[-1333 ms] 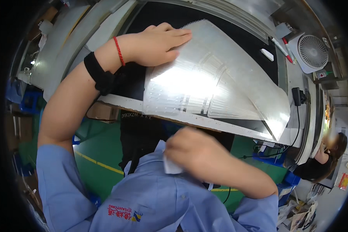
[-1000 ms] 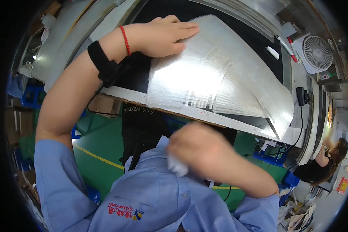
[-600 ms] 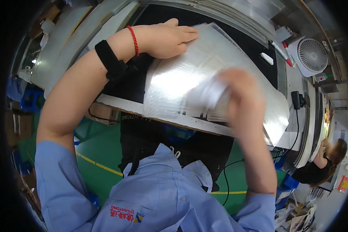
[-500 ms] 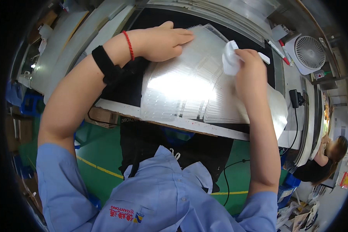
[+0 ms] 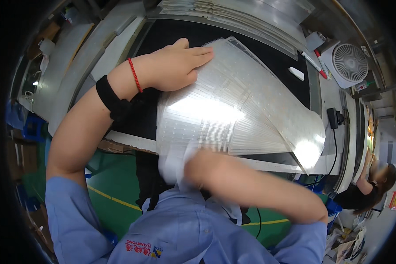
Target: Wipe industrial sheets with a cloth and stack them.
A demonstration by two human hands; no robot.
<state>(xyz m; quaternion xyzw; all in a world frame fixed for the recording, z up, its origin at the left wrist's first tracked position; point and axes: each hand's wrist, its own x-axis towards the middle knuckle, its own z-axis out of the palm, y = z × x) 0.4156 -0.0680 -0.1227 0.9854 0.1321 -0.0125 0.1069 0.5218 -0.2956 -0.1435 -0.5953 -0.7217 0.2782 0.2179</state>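
A fanned-out stack of clear plastic sheets (image 5: 215,99) lies on the black-topped bench, with bright glare across the upper faces. My left hand (image 5: 180,66) presses on the stack's upper left edge, fingers stretched out over it and holding nothing. Low by the front edge, my right hand (image 5: 203,168) is smeared by motion and closed on a crumpled white cloth (image 5: 174,163). That cloth is at the stack's lower left corner, close to my shirt; blur hides whether it touches the sheets.
A small white block (image 5: 296,73) lies right of the sheets. Beyond it are marker pens (image 5: 313,64), a white fan (image 5: 350,64) and a black power adapter (image 5: 335,118) with a cord. Long flat panels (image 5: 233,17) line the back. Another person (image 5: 369,185) sits at far right.
My right hand has swept with the cloth from the stack's upper right to its lower left front. The left hand stays on the upper left edge, slightly lower. The white block shows fully now.
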